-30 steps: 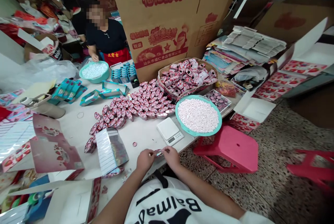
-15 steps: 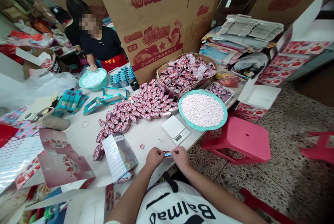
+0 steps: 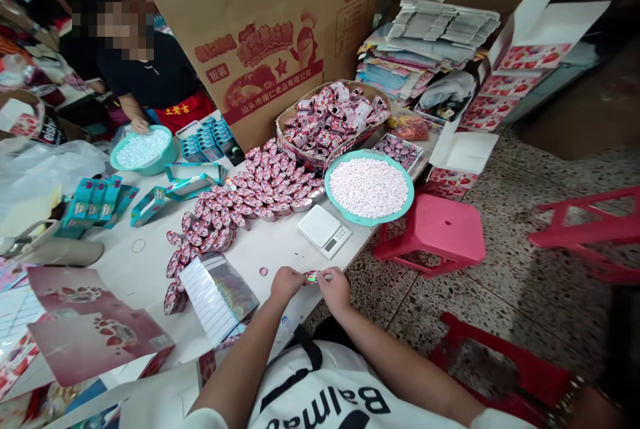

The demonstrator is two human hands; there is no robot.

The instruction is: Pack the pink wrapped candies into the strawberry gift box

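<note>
Close to the table's front edge, my left hand (image 3: 287, 286) grips one end of a small pink candy box (image 3: 311, 277). The fingers of my right hand (image 3: 335, 290) are closed at its other end. A small shiny strip glints greenish on the box between my fingertips. Beyond my hands are a white digital scale (image 3: 320, 225) and a small pink ring (image 3: 263, 271). Many similar pink boxes (image 3: 245, 195) stand packed together on the table. Left of my hands lies a stack of shiny silvery sheets with white strips (image 3: 220, 292).
A teal basin of pale candies (image 3: 411, 199) sits at the table's right edge, a basket of pink boxes (image 3: 283, 149) behind it. A pink stool (image 3: 450, 229) stands at right. Across the table, another person (image 3: 150, 75) has a hand at another teal basin (image 3: 173, 152).
The view has swung right, so the scene sits further left. Both hands stay on the small box, and the strip's shine has turned from bluish to greenish.
</note>
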